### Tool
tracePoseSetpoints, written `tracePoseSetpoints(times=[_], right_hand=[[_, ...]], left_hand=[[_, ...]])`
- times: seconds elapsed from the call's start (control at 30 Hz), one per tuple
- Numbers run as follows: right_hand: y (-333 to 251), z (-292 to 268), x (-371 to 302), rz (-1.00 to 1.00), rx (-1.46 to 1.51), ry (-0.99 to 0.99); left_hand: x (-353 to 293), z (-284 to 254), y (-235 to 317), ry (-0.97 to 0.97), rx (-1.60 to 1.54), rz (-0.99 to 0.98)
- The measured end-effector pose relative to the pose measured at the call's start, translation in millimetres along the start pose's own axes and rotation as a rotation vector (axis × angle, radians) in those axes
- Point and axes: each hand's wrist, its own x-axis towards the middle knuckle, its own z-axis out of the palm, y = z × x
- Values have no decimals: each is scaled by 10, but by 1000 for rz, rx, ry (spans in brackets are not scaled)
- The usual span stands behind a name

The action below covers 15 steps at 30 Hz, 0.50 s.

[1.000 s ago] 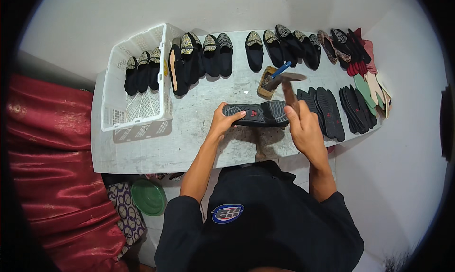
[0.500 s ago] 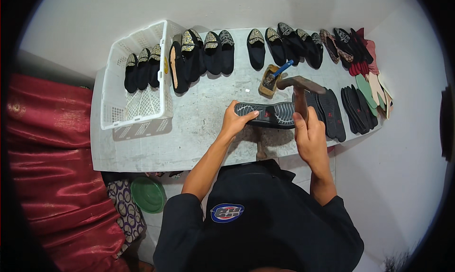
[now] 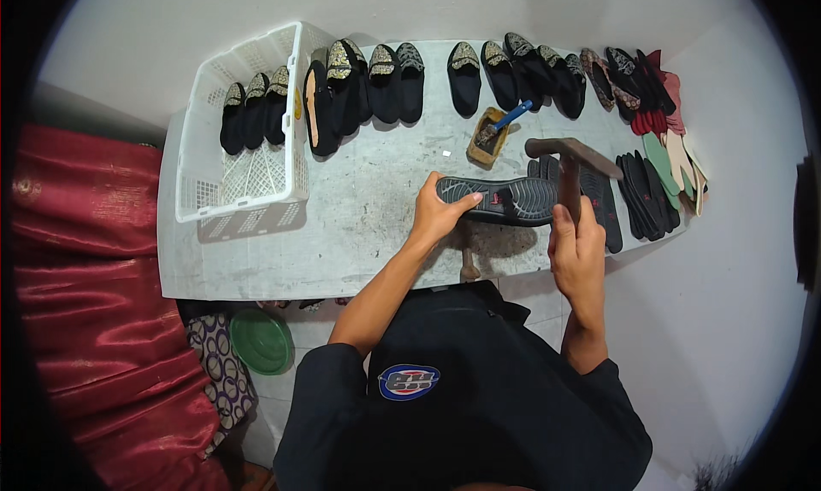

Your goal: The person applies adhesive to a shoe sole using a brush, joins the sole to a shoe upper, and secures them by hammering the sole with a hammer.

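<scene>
Left hand [image 3: 440, 213] on an upturned shoe [image 3: 496, 202], right hand [image 3: 581, 256] on a hammer [image 3: 570, 168].
A white crate [image 3: 298, 170] with black shoes stands at upper left; at the centre, the left hand is clamped on the shoe's left end, thumb across the ribbed black sole; above, a blue-handled brush [image 3: 516, 113] leans in a small box [image 3: 485, 153]; right of centre, the right hand's fingers close round the hammer's handle, head uppermost; black soles [image 3: 647, 196] lie farther right.

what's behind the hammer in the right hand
Black shoe soles on the table show either side of the hammer; whatever it and the right hand cover can't be seen.
</scene>
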Motion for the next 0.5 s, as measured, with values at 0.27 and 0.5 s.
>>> tracePoseSetpoints(times=[0.27, 0.5], right_hand=[[572, 268, -48, 68, -208, -72], [517, 242, -66, 74, -193, -70]], left_hand=[[5, -38, -85, -93, 99, 96], [0, -306, -293, -422, -290, 200]])
